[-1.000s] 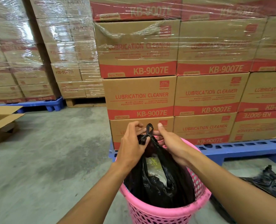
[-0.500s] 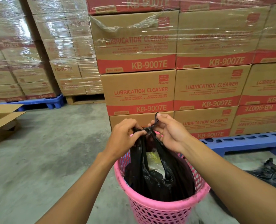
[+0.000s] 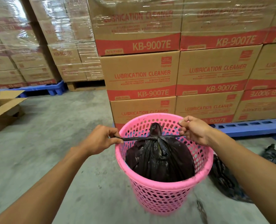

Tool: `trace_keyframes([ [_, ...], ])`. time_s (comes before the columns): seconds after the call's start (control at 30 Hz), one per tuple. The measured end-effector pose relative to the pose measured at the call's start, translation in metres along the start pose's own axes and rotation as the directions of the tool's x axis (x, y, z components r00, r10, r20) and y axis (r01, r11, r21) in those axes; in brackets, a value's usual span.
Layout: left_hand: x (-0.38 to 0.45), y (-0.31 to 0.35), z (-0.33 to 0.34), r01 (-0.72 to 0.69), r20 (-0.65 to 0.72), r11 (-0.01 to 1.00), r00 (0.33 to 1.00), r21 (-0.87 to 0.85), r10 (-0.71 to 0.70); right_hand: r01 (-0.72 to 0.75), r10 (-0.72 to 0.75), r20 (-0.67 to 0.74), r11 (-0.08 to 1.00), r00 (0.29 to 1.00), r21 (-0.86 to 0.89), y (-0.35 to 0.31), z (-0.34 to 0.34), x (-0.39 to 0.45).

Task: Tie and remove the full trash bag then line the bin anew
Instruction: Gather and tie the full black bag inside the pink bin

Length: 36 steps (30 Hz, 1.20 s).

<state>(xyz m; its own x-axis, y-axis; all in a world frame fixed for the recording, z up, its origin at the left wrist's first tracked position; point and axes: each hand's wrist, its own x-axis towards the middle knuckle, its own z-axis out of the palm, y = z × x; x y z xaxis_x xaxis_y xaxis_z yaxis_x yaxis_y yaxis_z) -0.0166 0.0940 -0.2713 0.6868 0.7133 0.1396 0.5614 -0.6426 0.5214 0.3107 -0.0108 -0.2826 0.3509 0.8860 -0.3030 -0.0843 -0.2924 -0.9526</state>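
The black trash bag point(image 3: 159, 157) sits inside the pink perforated bin point(image 3: 163, 191), its neck knotted. The left hand point(image 3: 100, 139) and right hand point(image 3: 193, 130) each pinch a bag handle, drawn taut sideways over the rim. The bin stands on grey concrete floor point(image 3: 53, 143) before stacked cardboard cartons point(image 3: 142, 75) on a blue pallet point(image 3: 250, 126).

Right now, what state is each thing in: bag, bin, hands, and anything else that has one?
Bag: knotted at the neck, sitting in the bin.
Bin: upright on the floor.
Left hand: shut on a bag tail, pulling outward.
Right hand: shut on the other tail.
Loose bag: crumpled on the floor, right of the bin.
Carton: flaps open.
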Motion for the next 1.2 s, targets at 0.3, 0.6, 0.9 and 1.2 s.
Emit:
trace_keyframes([
  [0.3,0.001,0.073,0.016,-0.005,0.183,0.790,0.972,-0.613,0.147,0.126,-0.223,0.115,0.829,0.968,0.545,-0.028,0.031,-0.007],
  [0.6,0.010,0.080,0.040,0.236,0.508,0.918,0.860,-0.319,-0.045,0.136,-0.147,0.132,0.987,0.980,0.085,0.012,0.026,0.023],
  [0.9,0.021,0.080,0.050,0.210,0.515,0.967,0.818,0.144,-0.254,0.216,-0.176,0.126,0.785,0.976,-0.581,0.033,0.003,0.034],
  [1.2,0.033,0.064,0.027,0.184,0.046,0.627,0.972,-0.757,-0.230,0.287,-0.083,0.376,0.800,0.923,-0.527,-0.024,0.023,0.000],
])
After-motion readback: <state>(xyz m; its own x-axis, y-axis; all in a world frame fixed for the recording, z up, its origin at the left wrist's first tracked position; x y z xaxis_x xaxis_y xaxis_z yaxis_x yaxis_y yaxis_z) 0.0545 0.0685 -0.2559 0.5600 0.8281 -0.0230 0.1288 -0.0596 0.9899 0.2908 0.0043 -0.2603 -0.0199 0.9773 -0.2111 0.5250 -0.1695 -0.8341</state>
